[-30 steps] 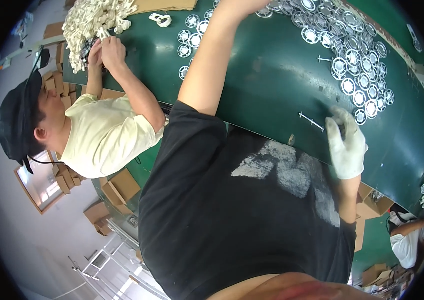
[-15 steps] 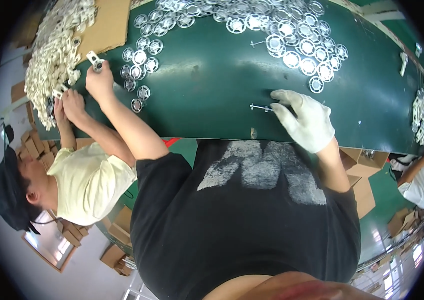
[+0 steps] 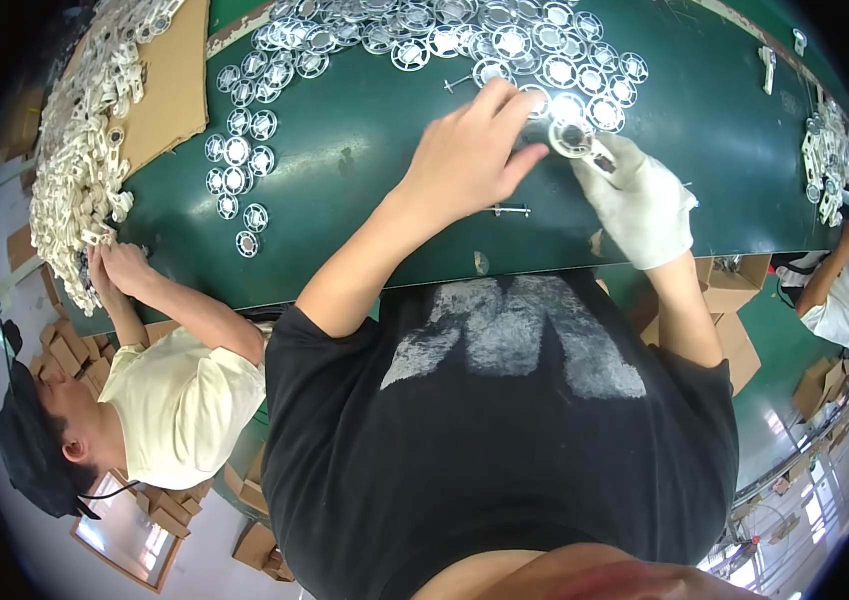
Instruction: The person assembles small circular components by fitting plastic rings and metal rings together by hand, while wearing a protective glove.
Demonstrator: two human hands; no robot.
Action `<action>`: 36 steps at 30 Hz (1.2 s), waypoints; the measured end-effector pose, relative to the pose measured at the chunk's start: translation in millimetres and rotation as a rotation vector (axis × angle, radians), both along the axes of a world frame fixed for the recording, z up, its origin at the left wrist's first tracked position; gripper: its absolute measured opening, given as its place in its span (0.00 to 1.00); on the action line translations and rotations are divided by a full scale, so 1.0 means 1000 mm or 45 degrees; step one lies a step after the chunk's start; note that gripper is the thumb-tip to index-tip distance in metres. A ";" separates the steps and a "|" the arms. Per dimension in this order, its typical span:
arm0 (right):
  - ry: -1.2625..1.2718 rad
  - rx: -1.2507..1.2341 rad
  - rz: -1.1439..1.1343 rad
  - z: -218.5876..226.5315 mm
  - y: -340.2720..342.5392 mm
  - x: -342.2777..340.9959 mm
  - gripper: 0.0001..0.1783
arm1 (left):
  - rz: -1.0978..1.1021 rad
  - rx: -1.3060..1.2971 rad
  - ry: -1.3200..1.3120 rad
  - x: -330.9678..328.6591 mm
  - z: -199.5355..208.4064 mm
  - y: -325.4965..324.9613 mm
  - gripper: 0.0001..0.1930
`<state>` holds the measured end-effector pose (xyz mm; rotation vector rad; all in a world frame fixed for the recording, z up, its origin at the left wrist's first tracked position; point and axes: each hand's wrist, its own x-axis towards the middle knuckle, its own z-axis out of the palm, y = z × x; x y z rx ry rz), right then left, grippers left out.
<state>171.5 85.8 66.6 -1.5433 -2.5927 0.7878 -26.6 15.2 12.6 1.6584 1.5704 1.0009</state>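
Two hands of mine met over the green table. Far left, a heap of pale parts lay beside a cardboard sheet, and a co-worker's hands worked at its lower edge. Loose wheels sat scattered right of the sheet. My bare left hand reached forward from a long, straight forearm, fingers half curled, fingertips touching a small round wheel; I could not tell whether it gripped. A thin pin lay on the table just below it. My gloved right hand was closed around that wheel from beneath. More wheels were spread along the far edge.
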 end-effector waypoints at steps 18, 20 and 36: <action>-0.031 -0.403 -0.204 -0.011 -0.007 0.007 0.20 | 0.285 0.029 0.543 -0.026 -0.013 -0.036 0.27; -0.054 -0.413 -0.176 -0.016 -0.008 0.005 0.19 | 0.160 0.044 0.592 -0.030 -0.015 -0.040 0.31; 0.152 -0.424 0.049 -0.018 -0.020 -0.009 0.19 | 0.215 0.364 0.189 0.006 -0.020 -0.028 0.28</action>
